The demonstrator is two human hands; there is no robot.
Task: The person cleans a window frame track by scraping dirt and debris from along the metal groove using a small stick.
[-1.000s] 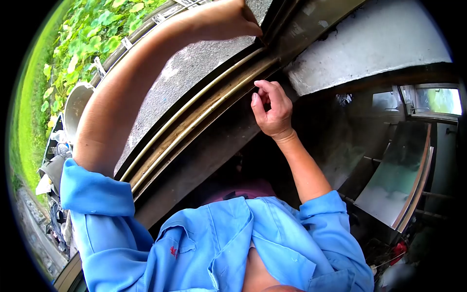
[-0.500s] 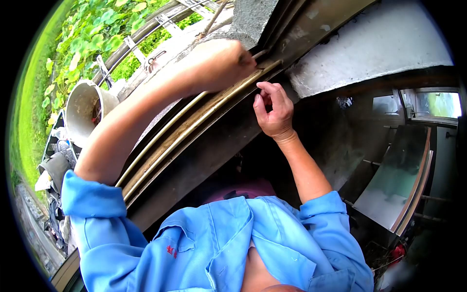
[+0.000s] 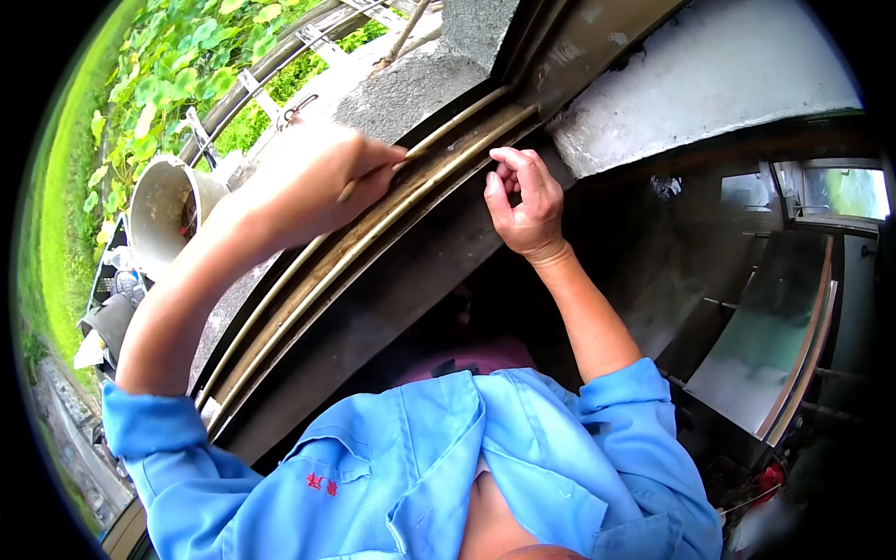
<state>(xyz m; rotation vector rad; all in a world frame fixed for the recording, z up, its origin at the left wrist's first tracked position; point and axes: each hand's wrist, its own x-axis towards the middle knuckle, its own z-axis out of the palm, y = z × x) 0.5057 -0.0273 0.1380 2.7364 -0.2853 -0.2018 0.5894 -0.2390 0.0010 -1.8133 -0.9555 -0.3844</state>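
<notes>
My left hand (image 3: pixel 350 177) is closed over the outer side of the window track (image 3: pixel 373 227), slightly blurred. From its underside pokes the tan end of a thin stick (image 3: pixel 345 193), mostly hidden by the fingers. The track is a brown, dirty sill channel with pale raised rails. Just inside the inner rail hovers my right hand (image 3: pixel 530 205), its fingers curled in loosely and the thumb close to them. No object shows in it.
Outside on the left, a whitish bucket (image 3: pixel 161 210) stands on the concrete ledge (image 3: pixel 411 93). A white slab (image 3: pixel 709 79) lies at the upper right. Inside the dark room, a glossy panel (image 3: pixel 761 345) leans at the right.
My left hand has slid back along the track, from its far corner toward the lower left. My right hand has stayed nearly in place. The view has shifted slightly.
</notes>
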